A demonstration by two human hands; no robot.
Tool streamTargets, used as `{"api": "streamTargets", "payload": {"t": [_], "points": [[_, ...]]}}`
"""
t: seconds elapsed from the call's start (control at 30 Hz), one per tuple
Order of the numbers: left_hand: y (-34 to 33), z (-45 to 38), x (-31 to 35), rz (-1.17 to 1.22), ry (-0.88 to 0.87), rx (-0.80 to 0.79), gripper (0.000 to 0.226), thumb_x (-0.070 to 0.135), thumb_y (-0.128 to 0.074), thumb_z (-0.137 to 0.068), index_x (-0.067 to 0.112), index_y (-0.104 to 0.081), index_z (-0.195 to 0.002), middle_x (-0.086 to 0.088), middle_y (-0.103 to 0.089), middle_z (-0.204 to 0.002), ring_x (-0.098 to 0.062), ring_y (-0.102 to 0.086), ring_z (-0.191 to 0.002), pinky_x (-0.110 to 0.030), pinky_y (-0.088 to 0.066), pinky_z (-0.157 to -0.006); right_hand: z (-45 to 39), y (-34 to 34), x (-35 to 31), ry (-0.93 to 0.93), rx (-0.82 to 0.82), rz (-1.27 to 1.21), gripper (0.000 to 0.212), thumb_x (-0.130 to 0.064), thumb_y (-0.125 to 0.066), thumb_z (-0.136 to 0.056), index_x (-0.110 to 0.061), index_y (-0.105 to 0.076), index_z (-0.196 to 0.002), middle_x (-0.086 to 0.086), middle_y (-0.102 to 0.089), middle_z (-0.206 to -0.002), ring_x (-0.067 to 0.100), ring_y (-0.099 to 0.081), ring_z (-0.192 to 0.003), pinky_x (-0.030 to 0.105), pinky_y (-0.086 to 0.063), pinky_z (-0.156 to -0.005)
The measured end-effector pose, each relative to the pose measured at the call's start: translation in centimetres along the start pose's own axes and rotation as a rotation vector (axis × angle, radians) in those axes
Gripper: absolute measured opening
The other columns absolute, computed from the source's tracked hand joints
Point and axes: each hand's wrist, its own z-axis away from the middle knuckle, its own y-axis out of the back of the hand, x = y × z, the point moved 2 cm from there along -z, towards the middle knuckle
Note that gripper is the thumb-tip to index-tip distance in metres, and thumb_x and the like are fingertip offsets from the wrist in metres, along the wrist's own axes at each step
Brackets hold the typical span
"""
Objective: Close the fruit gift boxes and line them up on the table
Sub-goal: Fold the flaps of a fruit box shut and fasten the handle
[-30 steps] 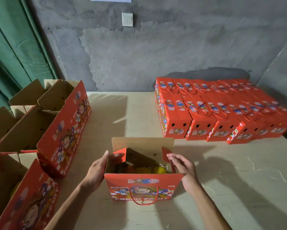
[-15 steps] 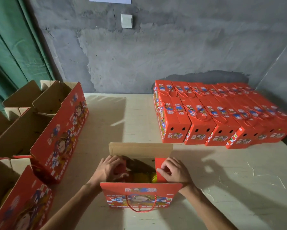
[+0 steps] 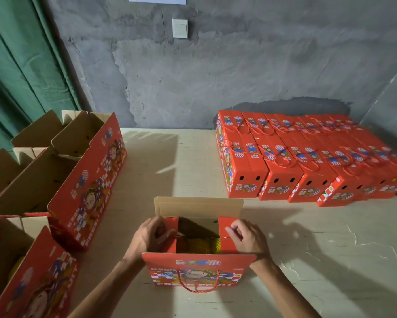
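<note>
We see the open fruit gift box (image 3: 198, 267) standing at the near middle of the tabletop (image 3: 307, 237), yellow fruit (image 3: 202, 246) inside. The left hand (image 3: 150, 237) presses the left side flap (image 3: 170, 232) inward with curled fingers, while the right hand (image 3: 247, 237) pinches the right side flap (image 3: 225, 226). Closed boxes (image 3: 307, 161) sit lined up at far right.

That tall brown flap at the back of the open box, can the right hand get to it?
Probably yes. The back flap stands just beyond the right hand, with only open air between them.
</note>
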Motion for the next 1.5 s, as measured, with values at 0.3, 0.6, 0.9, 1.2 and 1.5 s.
{"api": "streamTargets", "payload": {"t": [0.3,0.6,0.9,1.2,1.5], "points": [[-0.1,-0.1,0.0,0.208,0.154,0.077,0.115,0.025,-0.089,-0.078,0.022,-0.009,-0.160,0.007,-0.055,-0.082,-0.003,-0.060,-0.077,-0.011,-0.048,-0.062,0.1,0.4,-0.3,-0.193,-0.034,-0.211,0.070,-0.010,-0.075,-0.092,-0.001,-0.036,-0.150,-0.008,-0.047,-0.063,0.015,-0.053,-0.056,0.021,-0.040,-0.052],[0.3,0.6,0.5,0.451,0.171,0.108,0.049,0.043,-0.085,-0.082,0.022,-0.053,-0.112,0.005,-0.073,-0.088,-0.013,-0.071,-0.076,-0.022,-0.056,-0.060,0.8,0.6,-0.5,-0.224,0.029,-0.171,0.022,-0.017,-0.064,-0.100,-0.010,-0.056,-0.118,-0.006,-0.055,-0.069,0.016,-0.061,-0.064,0.037,-0.051,-0.059],[1.4,1.5,0.9,0.347,0.034,0.199,0.016,0.043,-0.066,-0.076,0.045,-0.063,-0.091,0.019,-0.058,-0.101,-0.010,-0.058,-0.095,-0.016,-0.044,-0.071,1.9,0.2,1.6,-0.272,-0.055,-0.200,0.028,0.007,-0.054,-0.093,-0.015,-0.064,-0.108,-0.003,-0.074,-0.096,0.019,-0.070,-0.086,0.034,-0.058,-0.073],[4.0,3.3,-0.9,0.019,-0.104,-0.129,0.063,0.072,-0.055,-0.093,0.041,-0.050,-0.148,0.030,-0.036,-0.158,0.004,-0.027,-0.148,-0.032,-0.032,-0.114,4.2,1.9,3.2,-0.155,-0.292,-0.297,0.030,-0.019,-0.047,-0.109,-0.031,-0.068,-0.127,0.017,-0.051,-0.079,0.024,-0.050,-0.072,0.037,-0.048,-0.079],[4.5,-0.9,1.0,-0.045,-0.022,-0.338,0.082,0.086,-0.061,-0.077,0.028,-0.049,-0.133,0.011,-0.058,-0.135,-0.008,-0.055,-0.120,-0.034,-0.048,-0.103,-1.2,3.4,1.3,-0.029,-0.415,0.085,0.092,-0.097,-0.049,-0.071,-0.031,-0.054,-0.135,-0.024,-0.049,-0.137,-0.001,-0.050,-0.124,0.021,-0.040,-0.090]]}}
